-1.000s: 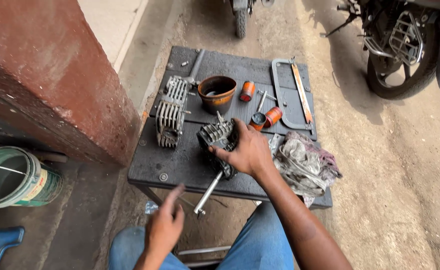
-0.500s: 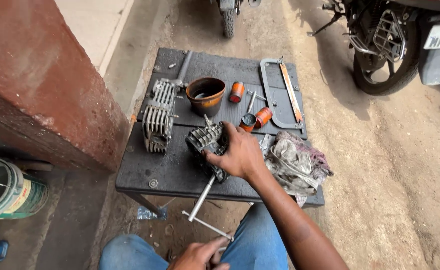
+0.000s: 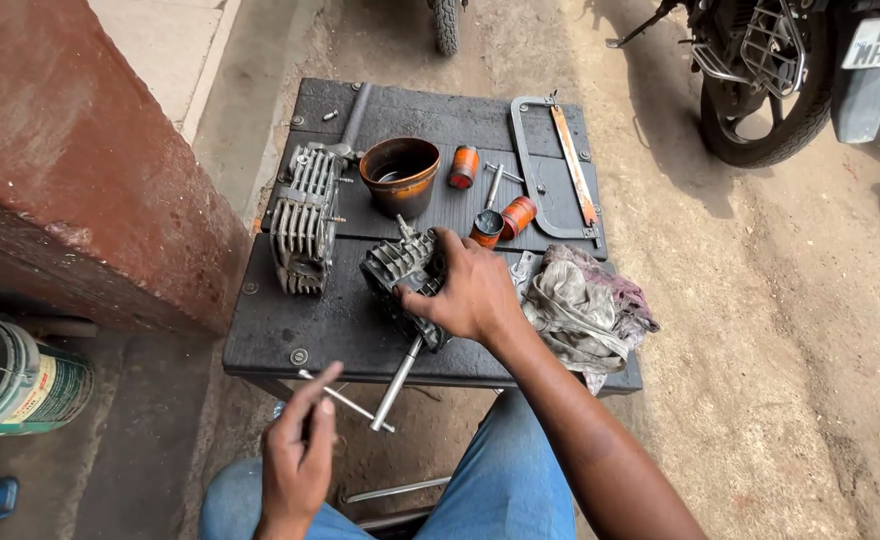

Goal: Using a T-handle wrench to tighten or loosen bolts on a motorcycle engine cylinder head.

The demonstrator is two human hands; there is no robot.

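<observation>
Gripping the dark finned engine part (image 3: 407,283) from above, the right hand (image 3: 473,292) pins it near the front edge of the black workbench (image 3: 290,320). From under it a T-handle wrench (image 3: 392,388) runs down and toward the person, its crossbar overhanging the edge. The left hand (image 3: 298,462) (fingers loosely open, holding nothing) hovers just below that crossbar, the nearer hand to it.

Dull grey cast-metal finned engine part (image 3: 407,275), matt black wooden table (image 3: 340,320), crumpled greasy cloth rag (image 3: 585,305), rusty metal bowl (image 3: 400,172)

right hand (image 3: 475,295) gripping cylinder head (image 3: 405,280); left hand (image 3: 298,460) near T-handle wrench (image 3: 392,385)
</observation>
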